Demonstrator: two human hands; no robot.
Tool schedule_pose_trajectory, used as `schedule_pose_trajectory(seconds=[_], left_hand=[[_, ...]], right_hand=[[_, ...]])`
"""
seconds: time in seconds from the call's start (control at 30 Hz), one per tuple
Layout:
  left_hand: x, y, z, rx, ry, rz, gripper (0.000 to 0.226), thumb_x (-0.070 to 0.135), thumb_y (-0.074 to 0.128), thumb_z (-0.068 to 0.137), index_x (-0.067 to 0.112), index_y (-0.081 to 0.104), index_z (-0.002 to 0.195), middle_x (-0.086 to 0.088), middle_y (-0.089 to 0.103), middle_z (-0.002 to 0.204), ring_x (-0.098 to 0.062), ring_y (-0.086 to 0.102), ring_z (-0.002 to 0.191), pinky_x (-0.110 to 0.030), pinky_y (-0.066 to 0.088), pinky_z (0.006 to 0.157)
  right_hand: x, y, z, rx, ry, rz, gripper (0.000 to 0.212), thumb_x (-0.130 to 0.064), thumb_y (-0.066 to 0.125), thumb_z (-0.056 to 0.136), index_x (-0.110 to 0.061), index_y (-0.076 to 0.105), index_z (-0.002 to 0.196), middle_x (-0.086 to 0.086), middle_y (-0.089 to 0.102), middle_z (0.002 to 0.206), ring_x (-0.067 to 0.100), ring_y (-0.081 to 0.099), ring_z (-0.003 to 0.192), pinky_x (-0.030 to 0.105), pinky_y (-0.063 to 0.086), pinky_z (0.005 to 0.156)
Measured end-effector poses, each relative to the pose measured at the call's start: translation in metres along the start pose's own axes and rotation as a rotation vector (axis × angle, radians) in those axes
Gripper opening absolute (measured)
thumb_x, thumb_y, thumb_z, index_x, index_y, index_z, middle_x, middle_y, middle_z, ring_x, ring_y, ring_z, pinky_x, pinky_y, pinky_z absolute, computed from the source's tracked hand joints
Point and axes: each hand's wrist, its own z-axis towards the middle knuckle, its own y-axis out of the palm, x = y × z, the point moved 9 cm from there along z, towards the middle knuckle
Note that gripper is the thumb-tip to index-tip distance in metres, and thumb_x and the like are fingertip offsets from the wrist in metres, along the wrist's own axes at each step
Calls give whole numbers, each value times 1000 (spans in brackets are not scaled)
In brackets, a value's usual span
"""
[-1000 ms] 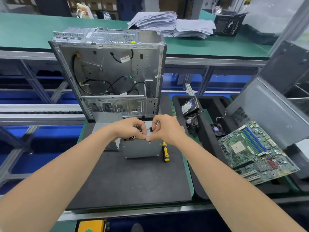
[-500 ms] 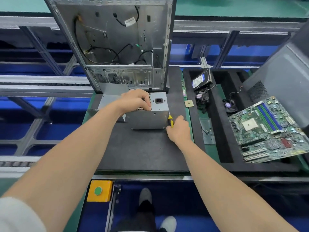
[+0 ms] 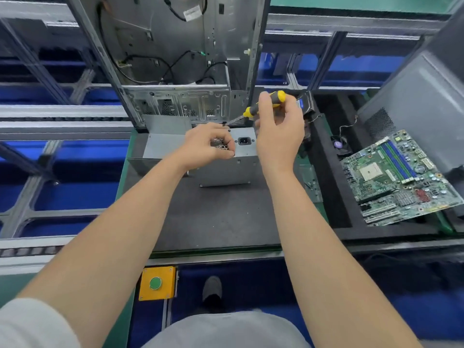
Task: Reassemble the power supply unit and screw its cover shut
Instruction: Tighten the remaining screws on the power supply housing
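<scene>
The grey metal power supply unit [image 3: 226, 169] stands on the dark mat [image 3: 213, 217], its face with the black socket turned up. My left hand [image 3: 208, 144] lies on top of it over the fan grille, fingers curled around its upper part, with a small dark screw by the fingertips. My right hand [image 3: 278, 136] grips a yellow and black screwdriver [image 3: 263, 104] above the unit's far edge. The shaft slants down and left, its tip near a small screw at the unit's top edge.
An open computer case [image 3: 175, 59] stands upright just behind the unit. A black foam tray [image 3: 326, 172] to the right holds a motherboard [image 3: 399, 177], a small fan and a hard drive. A grey side panel [image 3: 421, 96] leans at far right. A yellow button box [image 3: 157, 282] sits below the bench edge.
My right hand picked the screwdriver up from the mat beside the unit and raised it over the unit's far edge. My left hand stayed on the unit. The camera tilted further down.
</scene>
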Motion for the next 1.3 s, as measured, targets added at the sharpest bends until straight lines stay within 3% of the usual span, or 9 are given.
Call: schedule_pose_trajectory(seconds=[0.1,0.2,0.3,0.47,0.73,0.87,1.03,1.2,1.3], left_hand=[[-2,-1,-1,28,26,55,9,33,79,79,37,77,86,8,58,143,-11,42,142,-41,20,115],[-2,-2,0,44,30,63,11,31,81,82,40,78,88,8,55,148,-12,46,137,-32,20,108],[0,-3,1,49,48,60,14,30,80,82,43,75,85,9,57,146,-10,42,141,-37,21,116],[3,-4,0,31,71,76,19,25,77,82,44,73,83,8,57,145,-12,41,141,-46,23,118],[2,-3,1,30,93,92,21,26,76,83,46,69,81,9,55,146,-17,39,143,-44,20,117],[2,-3,1,36,94,111,21,28,76,83,47,68,80,11,54,147,-17,40,140,-44,20,116],[1,-3,1,52,93,92,25,27,77,82,49,67,76,13,54,146,-17,40,137,-41,20,115],[-1,-2,4,34,82,98,26,27,76,82,49,66,75,15,54,144,-17,40,134,-43,21,116],[-8,-2,10,-67,9,70,20,24,76,81,41,65,83,13,59,127,-18,52,115,-43,36,106]], right_hand=[[-15,3,-13,-13,-119,-131,18,-32,55,106,-16,52,99,0,72,82,16,69,70,47,57,76],[-19,6,-15,-74,-189,-258,22,-30,51,108,-8,51,106,-1,70,83,17,69,75,47,55,76],[-21,8,-15,-149,-227,-325,22,-29,49,109,-7,50,109,1,69,87,15,67,76,42,54,73],[-25,10,-19,-184,-290,-354,19,-27,49,109,-7,50,107,1,68,86,17,65,77,33,52,71],[-26,18,-24,-239,-338,-380,19,-23,50,109,-5,51,107,1,67,86,16,64,77,29,51,72],[-24,16,-25,-258,-322,-355,17,-22,49,110,-6,52,107,2,68,87,14,63,79,18,47,72],[-25,19,-23,-318,-299,-351,12,-20,50,109,-8,51,108,3,66,90,19,62,79,23,49,73],[-26,27,-18,-447,-236,-396,11,-17,51,108,-10,53,116,1,68,94,21,64,86,41,55,79],[-33,35,-15,-583,-224,-405,19,-10,51,107,-15,51,125,2,69,95,18,63,85,40,55,79]])
